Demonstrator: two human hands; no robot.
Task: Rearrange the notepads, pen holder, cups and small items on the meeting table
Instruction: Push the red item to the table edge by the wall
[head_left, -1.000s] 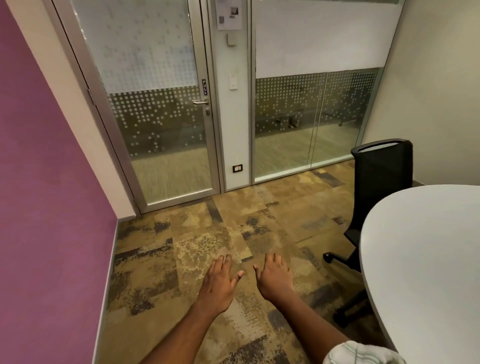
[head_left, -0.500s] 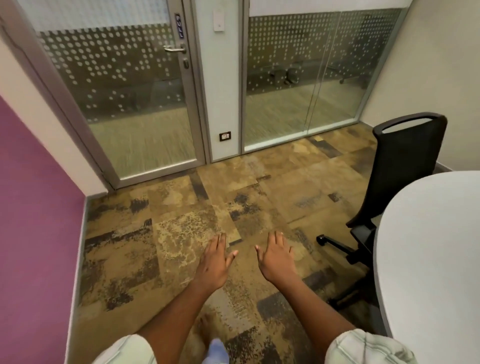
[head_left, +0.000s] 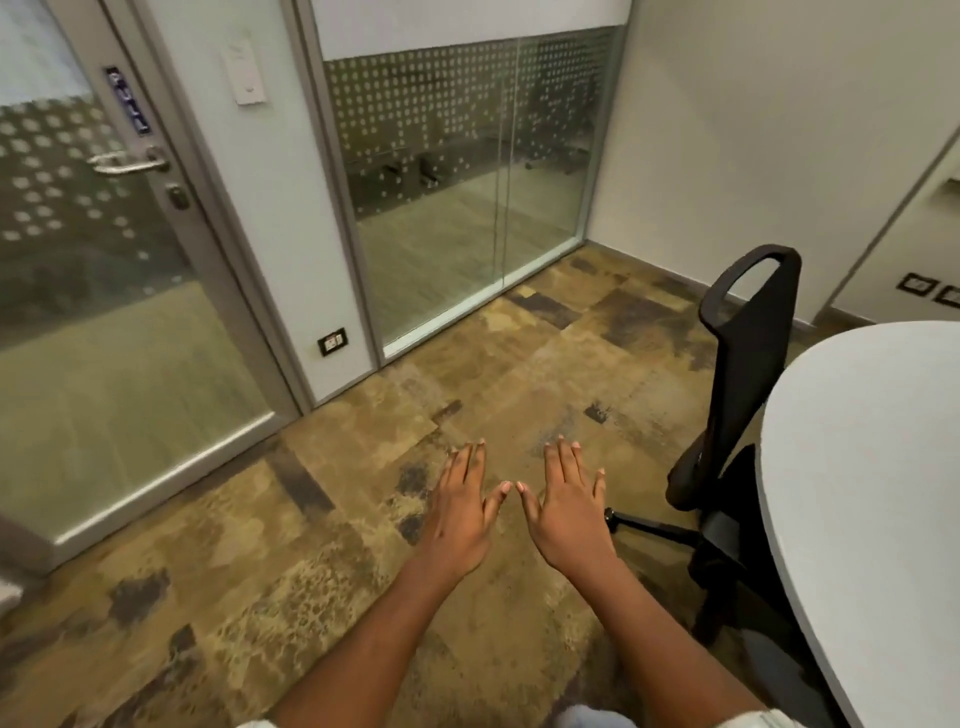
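My left hand (head_left: 460, 512) and my right hand (head_left: 569, 506) are stretched out side by side over the carpet, palms down, fingers spread, holding nothing. The rounded end of the white meeting table (head_left: 872, 467) shows at the right edge, well to the right of both hands. The part of the tabletop in view is bare. No notepads, pen holder, cups or small items are in view.
A black office chair (head_left: 737, 415) stands tucked against the table's left side. A glass door with a metal handle (head_left: 130, 163) and frosted glass panels (head_left: 457, 171) close off the room ahead. Patterned brown carpet (head_left: 260, 571) covers the floor.
The view has swung right and closer to the door and glass wall; the purple wall on the left has left the frame. Both hands stay open and held out in front.
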